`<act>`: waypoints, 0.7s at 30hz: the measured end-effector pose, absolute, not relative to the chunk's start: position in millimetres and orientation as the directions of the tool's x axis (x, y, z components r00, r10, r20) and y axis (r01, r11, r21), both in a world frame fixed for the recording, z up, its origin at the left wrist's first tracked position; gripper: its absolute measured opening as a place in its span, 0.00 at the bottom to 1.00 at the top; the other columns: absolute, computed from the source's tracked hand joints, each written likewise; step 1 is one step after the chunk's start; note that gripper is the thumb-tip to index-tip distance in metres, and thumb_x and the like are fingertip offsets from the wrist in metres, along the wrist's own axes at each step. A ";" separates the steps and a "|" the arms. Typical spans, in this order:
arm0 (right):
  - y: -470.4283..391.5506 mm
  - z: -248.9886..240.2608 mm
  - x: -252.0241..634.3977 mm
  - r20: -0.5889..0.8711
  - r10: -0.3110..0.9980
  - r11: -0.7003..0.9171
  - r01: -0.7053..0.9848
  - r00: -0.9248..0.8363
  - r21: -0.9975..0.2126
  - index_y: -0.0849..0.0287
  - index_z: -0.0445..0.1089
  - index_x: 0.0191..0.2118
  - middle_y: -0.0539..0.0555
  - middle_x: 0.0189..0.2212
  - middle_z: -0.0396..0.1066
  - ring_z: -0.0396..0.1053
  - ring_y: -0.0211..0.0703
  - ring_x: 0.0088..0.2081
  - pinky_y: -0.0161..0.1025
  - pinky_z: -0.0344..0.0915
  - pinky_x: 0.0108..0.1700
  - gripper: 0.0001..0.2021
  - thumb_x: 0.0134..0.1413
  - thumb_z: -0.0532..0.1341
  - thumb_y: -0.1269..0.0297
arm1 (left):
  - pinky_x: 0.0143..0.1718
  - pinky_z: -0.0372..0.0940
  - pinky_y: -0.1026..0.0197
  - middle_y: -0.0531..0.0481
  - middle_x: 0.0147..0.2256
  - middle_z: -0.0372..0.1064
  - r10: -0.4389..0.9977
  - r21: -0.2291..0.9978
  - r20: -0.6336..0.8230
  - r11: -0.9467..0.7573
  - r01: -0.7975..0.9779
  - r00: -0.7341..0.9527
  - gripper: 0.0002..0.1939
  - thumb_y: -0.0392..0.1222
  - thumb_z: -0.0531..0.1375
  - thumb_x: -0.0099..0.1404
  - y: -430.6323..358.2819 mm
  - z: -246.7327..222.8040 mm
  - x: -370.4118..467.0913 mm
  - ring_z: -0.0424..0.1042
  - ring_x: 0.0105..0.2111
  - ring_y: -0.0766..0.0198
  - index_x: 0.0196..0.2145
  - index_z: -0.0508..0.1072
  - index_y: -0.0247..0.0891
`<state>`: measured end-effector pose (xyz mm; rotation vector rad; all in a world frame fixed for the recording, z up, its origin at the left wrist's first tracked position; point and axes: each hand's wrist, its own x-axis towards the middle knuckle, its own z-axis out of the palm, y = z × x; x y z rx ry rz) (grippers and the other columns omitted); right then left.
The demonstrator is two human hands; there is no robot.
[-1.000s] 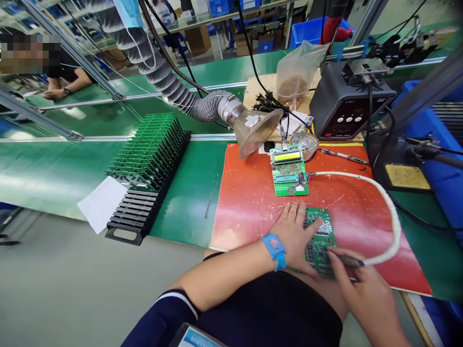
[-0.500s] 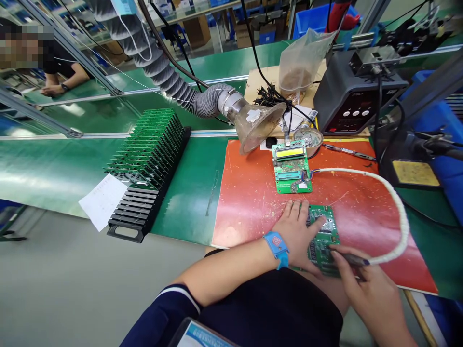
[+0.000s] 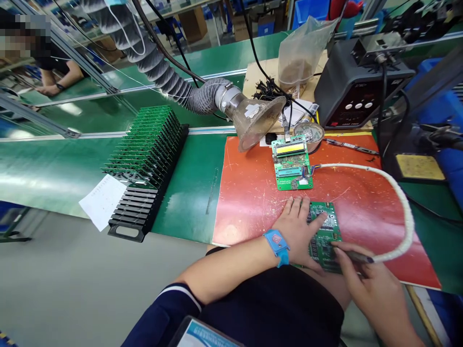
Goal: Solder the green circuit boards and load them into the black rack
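A green circuit board (image 3: pixel 327 226) lies on the red mat near its front edge. My left hand (image 3: pixel 296 231), with a blue wrist strap (image 3: pixel 277 245), lies flat over the board's left side, fingers spread. In my right hand (image 3: pixel 372 284) is a dark probe (image 3: pixel 356 257), pinched between thumb and fingers. Its tip is at the lower right part of the board; whether it touches is too small to tell. A white-sleeved cable (image 3: pixel 405 212) loops from the probe to a programmer board (image 3: pixel 292 164) with a small yellow display and a blue socket.
To the left stands a black rack (image 3: pixel 144 207) of upright green boards, with a paper sheet (image 3: pixel 102 201) against it. A fume extraction hood (image 3: pixel 258 120) hangs over the mat (image 3: pixel 249 193). At the right is a soldering station (image 3: pixel 361 91). Another person (image 3: pixel 60 72) sits across the bench.
The camera view has shifted slightly. Both hands keep nearly the same place on the board, and the probe tip stays by its lower right part.
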<state>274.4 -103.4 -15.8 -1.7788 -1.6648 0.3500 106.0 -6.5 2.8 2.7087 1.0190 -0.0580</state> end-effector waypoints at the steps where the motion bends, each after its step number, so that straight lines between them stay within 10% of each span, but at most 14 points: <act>1: -103.4 -15.9 275.0 0.233 0.962 0.041 0.767 0.142 -0.640 0.57 0.71 0.39 0.53 0.31 0.76 0.75 0.41 0.28 0.30 0.69 0.25 0.14 0.61 0.56 0.52 | 0.65 0.38 0.40 0.29 0.67 0.37 0.647 0.214 -0.119 -0.724 0.655 0.754 0.66 0.74 0.65 0.41 -6.7 2.2 106.0 0.39 0.67 0.32 0.68 0.45 0.37; 21: -104.7 -19.3 274.5 0.168 0.960 -0.086 0.804 0.225 -0.588 0.56 0.72 0.38 0.52 0.28 0.76 0.75 0.45 0.28 0.35 0.70 0.29 0.17 0.59 0.56 0.47 | 0.66 0.35 0.42 0.29 0.67 0.36 0.652 0.284 -0.092 -0.707 0.648 0.752 0.66 0.74 0.66 0.40 -6.4 -0.2 104.7 0.38 0.67 0.35 0.67 0.47 0.38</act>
